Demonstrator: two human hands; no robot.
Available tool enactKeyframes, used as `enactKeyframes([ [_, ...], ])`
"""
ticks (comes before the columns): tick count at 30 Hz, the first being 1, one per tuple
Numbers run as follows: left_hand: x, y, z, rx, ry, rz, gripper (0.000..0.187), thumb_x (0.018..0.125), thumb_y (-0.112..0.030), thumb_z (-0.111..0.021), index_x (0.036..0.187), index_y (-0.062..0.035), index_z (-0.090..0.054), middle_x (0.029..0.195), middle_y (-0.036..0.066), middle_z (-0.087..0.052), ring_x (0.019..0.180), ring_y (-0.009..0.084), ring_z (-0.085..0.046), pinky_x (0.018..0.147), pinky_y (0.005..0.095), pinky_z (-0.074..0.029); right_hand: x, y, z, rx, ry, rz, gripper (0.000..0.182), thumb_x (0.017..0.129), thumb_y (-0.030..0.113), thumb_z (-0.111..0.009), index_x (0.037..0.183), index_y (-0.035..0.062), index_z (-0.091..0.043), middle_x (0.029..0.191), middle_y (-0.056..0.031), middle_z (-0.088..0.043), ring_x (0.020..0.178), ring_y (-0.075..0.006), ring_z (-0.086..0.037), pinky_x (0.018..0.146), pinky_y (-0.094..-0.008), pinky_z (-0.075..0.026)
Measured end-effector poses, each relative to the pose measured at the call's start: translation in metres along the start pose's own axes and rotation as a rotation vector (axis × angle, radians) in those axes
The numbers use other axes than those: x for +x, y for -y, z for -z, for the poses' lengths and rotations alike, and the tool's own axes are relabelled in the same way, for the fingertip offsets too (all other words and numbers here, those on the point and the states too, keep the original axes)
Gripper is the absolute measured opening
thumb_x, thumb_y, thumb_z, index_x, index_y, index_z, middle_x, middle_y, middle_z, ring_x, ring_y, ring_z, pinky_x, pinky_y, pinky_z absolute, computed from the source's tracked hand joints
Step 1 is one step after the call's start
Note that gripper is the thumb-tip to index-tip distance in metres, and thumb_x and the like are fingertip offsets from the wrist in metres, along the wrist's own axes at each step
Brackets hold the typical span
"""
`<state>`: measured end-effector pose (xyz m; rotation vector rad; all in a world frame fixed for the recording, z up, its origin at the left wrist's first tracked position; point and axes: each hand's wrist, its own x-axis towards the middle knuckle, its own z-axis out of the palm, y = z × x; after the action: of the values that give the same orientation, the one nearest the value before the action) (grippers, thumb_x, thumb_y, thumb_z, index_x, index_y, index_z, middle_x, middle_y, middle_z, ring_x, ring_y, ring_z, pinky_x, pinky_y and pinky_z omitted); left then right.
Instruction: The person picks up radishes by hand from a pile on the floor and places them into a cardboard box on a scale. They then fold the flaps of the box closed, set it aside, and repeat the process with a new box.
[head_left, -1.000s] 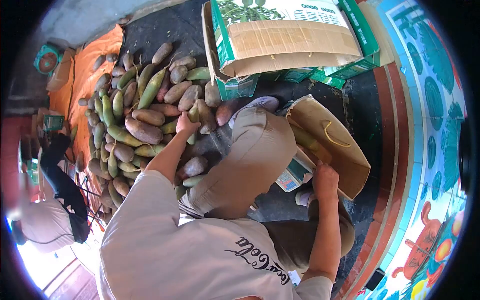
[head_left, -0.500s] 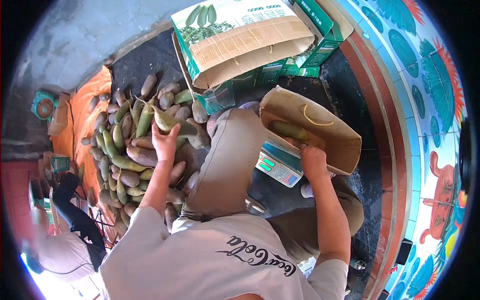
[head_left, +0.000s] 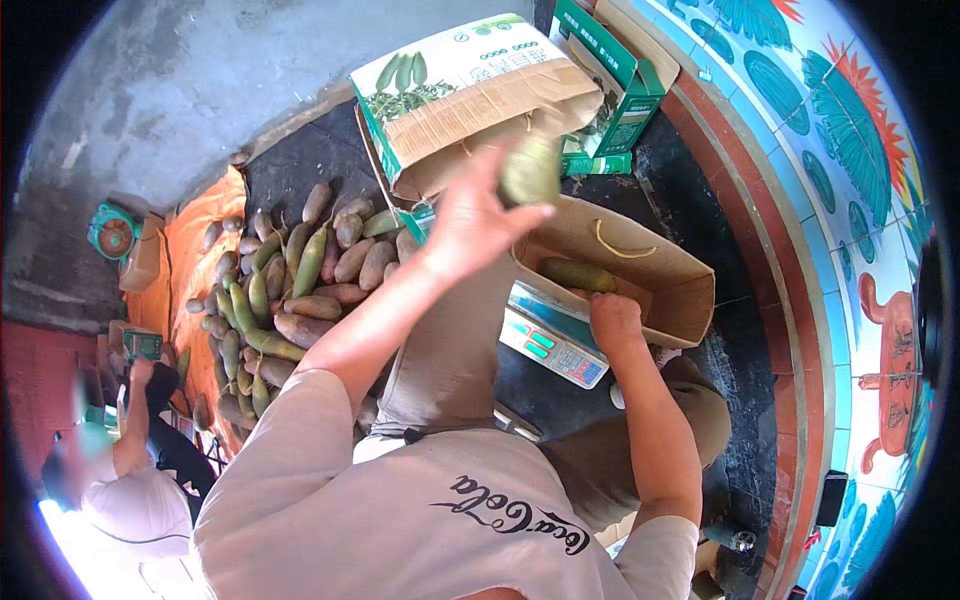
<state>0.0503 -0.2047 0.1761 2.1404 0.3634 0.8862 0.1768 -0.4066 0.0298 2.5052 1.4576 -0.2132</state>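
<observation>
My left hand (head_left: 478, 212) is raised above my knee, its fingers wrapped round a pale green radish (head_left: 532, 170) that is blurred by motion. It overlaps the opening of a white and green carton in this view. My right hand (head_left: 613, 318) reaches over the near wall of an open brown carton (head_left: 665, 275) with a yellow cord handle. Its closed fingers are at the end of a second green radish (head_left: 578, 274) lying inside; the fingertips are partly hidden. Under that carton is a digital scale (head_left: 555, 350) with lit green displays and a keypad.
A big pile of radishes (head_left: 300, 275) lies to the left on black and orange sheeting (head_left: 185, 265). White and green printed cartons (head_left: 470, 85) stand ahead. A teal fan (head_left: 114, 232) is far left, a person (head_left: 135, 490) at lower left. A tiled kerb (head_left: 790, 330) borders the right side.
My left hand has lifted the radish from the pile and carried it right, toward the cartons. My right hand stays at the brown carton, its fingers slightly drawn back along the radish there.
</observation>
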Motion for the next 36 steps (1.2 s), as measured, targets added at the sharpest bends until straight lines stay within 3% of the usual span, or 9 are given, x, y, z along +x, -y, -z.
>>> enactKeyframes([
  [3, 0.003, -0.007, -0.042, 0.136, 0.261, -0.134, 0.063, 0.067, -0.02, -0.077, 0.12, 0.0, -0.05, 0.118, 0.02, -0.055, 0.111, 0.0336, -0.053, 0.096, 0.0393, -0.041, -0.004, 0.001, 0.003, 0.018, -0.04, 0.013, 0.015, 0.083, 0.011, -0.051, 0.086, 0.0093, -0.066, 0.081, -0.01, -0.068, 0.076, -0.0258, -0.068, 0.061, -0.0366, -0.054],
  [5, 0.002, -0.008, -0.069, 0.362, 0.463, -0.156, 0.066, 0.067, -0.02, -0.076, 0.124, -0.0032, -0.048, 0.115, 0.018, -0.056, 0.111, 0.033, -0.053, 0.098, 0.0382, -0.04, -0.003, 0.0, 0.001, 0.015, -0.054, 0.019, 0.014, 0.082, 0.012, -0.053, 0.085, 0.01, -0.067, 0.08, -0.0092, -0.068, 0.076, -0.0249, -0.068, 0.061, -0.0354, -0.053],
  [11, -0.01, 0.007, -0.135, 0.709, 0.814, -0.005, 0.068, 0.07, -0.02, -0.073, 0.13, -0.0105, -0.042, 0.116, 0.014, -0.056, 0.112, 0.0288, -0.053, 0.1, 0.047, -0.036, -0.002, 0.0, -0.003, -0.049, -0.062, 0.04, 0.014, 0.08, 0.013, -0.054, 0.082, 0.0128, -0.068, 0.079, -0.0072, -0.068, 0.074, -0.0223, -0.068, 0.06, -0.034, -0.053],
  [12, -0.014, 0.008, -0.135, 0.695, 0.742, -0.037, 0.069, 0.07, -0.02, -0.073, 0.131, -0.0112, -0.041, 0.115, 0.013, -0.056, 0.113, 0.0287, -0.052, 0.1, 0.0516, -0.034, -0.001, 0.0, -0.004, -0.045, -0.029, 0.037, 0.015, 0.081, 0.014, -0.054, 0.084, 0.013, -0.068, 0.08, -0.0066, -0.069, 0.075, -0.0219, -0.069, 0.061, -0.0343, -0.053],
  [18, -0.011, -0.008, -0.075, 0.296, 0.217, -0.322, 0.055, 0.07, -0.015, -0.072, 0.12, -0.0071, -0.053, 0.112, 0.014, -0.059, 0.107, 0.0308, -0.056, 0.098, 0.0443, -0.039, 0.0, 0.0, -0.005, -0.032, -0.086, 0.018, 0.013, 0.081, 0.014, -0.055, 0.082, 0.0118, -0.067, 0.079, -0.0084, -0.069, 0.073, -0.023, -0.069, 0.059, -0.034, -0.053],
  [21, -0.014, 0.004, -0.026, 0.277, 0.013, -0.304, 0.039, 0.072, -0.01, -0.07, 0.109, -0.0045, -0.06, 0.105, 0.015, -0.062, 0.101, 0.032, -0.058, 0.092, 0.0404, -0.043, -0.001, -0.001, -0.005, -0.027, -0.098, 0.01, 0.011, 0.08, 0.013, -0.055, 0.08, 0.0116, -0.066, 0.077, -0.009, -0.069, 0.072, -0.0232, -0.069, 0.058, -0.0336, -0.053],
  [25, -0.039, 0.059, 0.026, 0.337, -0.186, -0.04, 0.03, 0.072, -0.008, -0.067, 0.101, -0.0038, -0.061, 0.096, 0.017, -0.063, 0.092, 0.0356, -0.059, 0.081, 0.0412, -0.047, -0.001, -0.002, -0.012, -0.062, -0.159, 0.036, 0.012, 0.082, 0.01, -0.051, 0.08, 0.0105, -0.063, 0.072, -0.0081, -0.066, 0.068, -0.0239, -0.068, 0.055, -0.0345, -0.053],
  [30, -0.118, 0.161, 0.057, 0.565, -0.141, 0.172, 0.022, 0.074, -0.013, -0.065, 0.094, -0.004, -0.061, 0.092, 0.017, -0.063, 0.088, 0.0365, -0.059, 0.078, 0.0428, -0.048, 0.001, -0.004, -0.019, -0.099, -0.17, 0.037, 0.009, 0.079, 0.012, -0.055, 0.077, 0.0118, -0.064, 0.072, -0.0069, -0.066, 0.067, -0.0226, -0.068, 0.056, -0.0334, -0.053],
  [36, -0.245, 0.252, 0.053, 0.733, 0.38, 0.877, 0.03, 0.072, -0.019, -0.063, 0.1, -0.0079, -0.063, 0.099, 0.015, -0.064, 0.098, 0.0336, -0.06, 0.08, 0.0441, -0.05, 0.001, -0.005, -0.011, -0.103, -0.124, 0.06, 0.008, 0.08, 0.011, -0.054, 0.078, 0.0107, -0.062, 0.074, -0.008, -0.066, 0.068, -0.0227, -0.067, 0.056, -0.0335, -0.054],
])
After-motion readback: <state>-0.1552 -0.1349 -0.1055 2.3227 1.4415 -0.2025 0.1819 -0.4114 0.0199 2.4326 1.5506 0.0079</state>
